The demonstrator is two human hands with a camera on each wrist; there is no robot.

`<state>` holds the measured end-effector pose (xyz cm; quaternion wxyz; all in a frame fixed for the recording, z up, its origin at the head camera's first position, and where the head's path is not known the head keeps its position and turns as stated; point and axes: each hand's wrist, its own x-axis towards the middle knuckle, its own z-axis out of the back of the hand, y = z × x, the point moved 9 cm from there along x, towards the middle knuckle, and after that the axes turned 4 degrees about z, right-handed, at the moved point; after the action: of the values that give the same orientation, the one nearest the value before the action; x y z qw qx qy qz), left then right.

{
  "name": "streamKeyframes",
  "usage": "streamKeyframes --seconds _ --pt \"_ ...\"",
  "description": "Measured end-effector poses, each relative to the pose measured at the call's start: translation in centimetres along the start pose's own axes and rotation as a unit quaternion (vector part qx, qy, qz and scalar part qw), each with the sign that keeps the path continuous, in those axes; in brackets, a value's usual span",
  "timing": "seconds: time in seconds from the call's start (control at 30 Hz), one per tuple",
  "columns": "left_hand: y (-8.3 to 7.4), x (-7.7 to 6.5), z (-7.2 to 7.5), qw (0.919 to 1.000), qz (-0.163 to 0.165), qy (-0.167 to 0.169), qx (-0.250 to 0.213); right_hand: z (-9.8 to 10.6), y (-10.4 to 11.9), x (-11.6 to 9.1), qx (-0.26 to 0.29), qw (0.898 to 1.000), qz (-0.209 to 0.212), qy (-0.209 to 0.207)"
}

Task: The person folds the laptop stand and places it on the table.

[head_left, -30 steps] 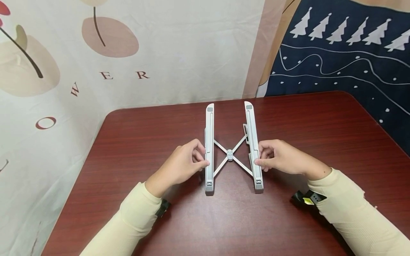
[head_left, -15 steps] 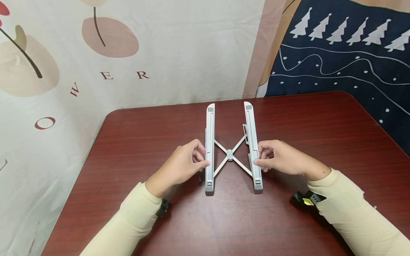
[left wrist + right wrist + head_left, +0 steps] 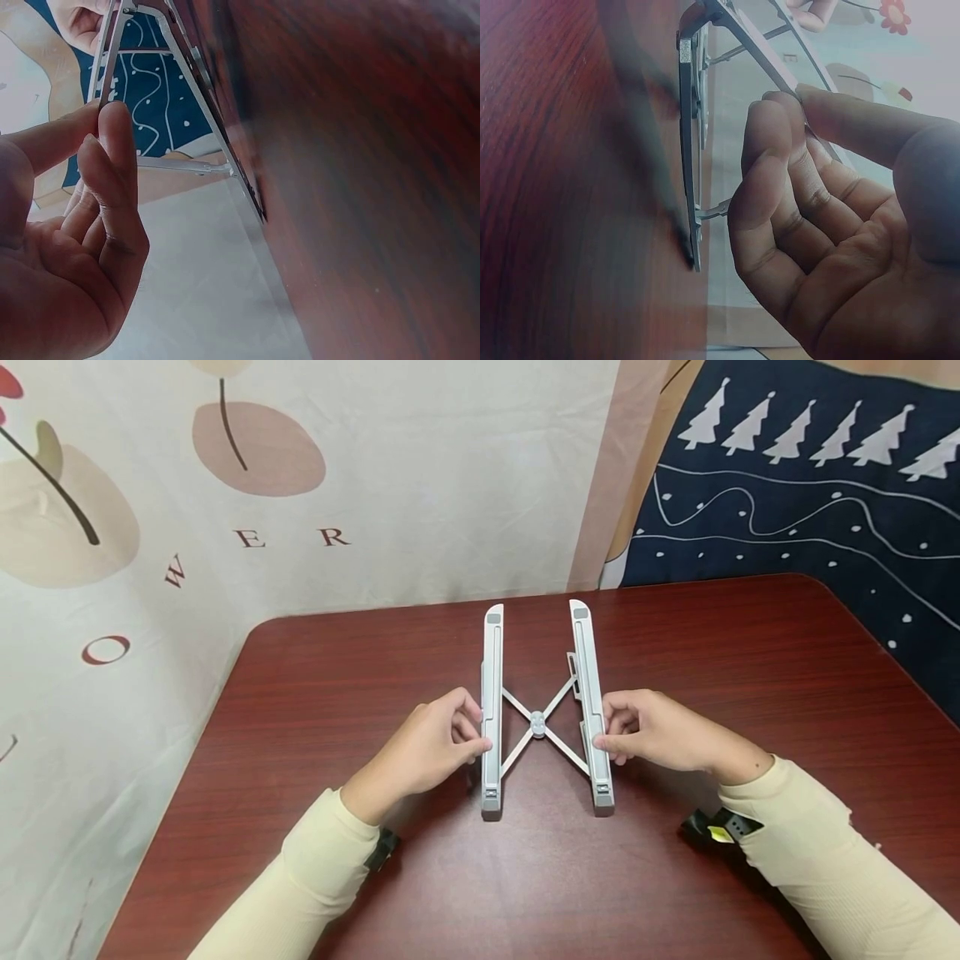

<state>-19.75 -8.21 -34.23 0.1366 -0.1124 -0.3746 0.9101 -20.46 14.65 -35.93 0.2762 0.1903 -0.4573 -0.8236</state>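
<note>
A silver folding laptop stand stands on the table in the head view, its two long rails joined by an X of crossbars with a grey hub. My left hand pinches the upper bar of the left rail between thumb and fingers. On the other side, my right hand pinches the right rail in the same way. In the left wrist view, the stand's upper bar slants up from its lower bar, with a strut between them. The right wrist view shows the raised bar between thumb and fingertips.
The dark red wooden table has its back edge near a pale printed cloth. A navy cloth with white trees hangs at the right. Dark straps sit at the wrists.
The right rail and my right hand have shifted very slightly left, bringing the two rails a touch closer. Both hands keep their pinch on the stand.
</note>
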Motion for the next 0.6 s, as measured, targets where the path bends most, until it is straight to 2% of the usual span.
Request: streamKeyframes --seconds 0.6 --pt "-0.08 -0.16 -0.04 1.0 0.005 -0.002 0.0 -0.35 0.04 0.1 0.0 1.0 0.001 0.003"
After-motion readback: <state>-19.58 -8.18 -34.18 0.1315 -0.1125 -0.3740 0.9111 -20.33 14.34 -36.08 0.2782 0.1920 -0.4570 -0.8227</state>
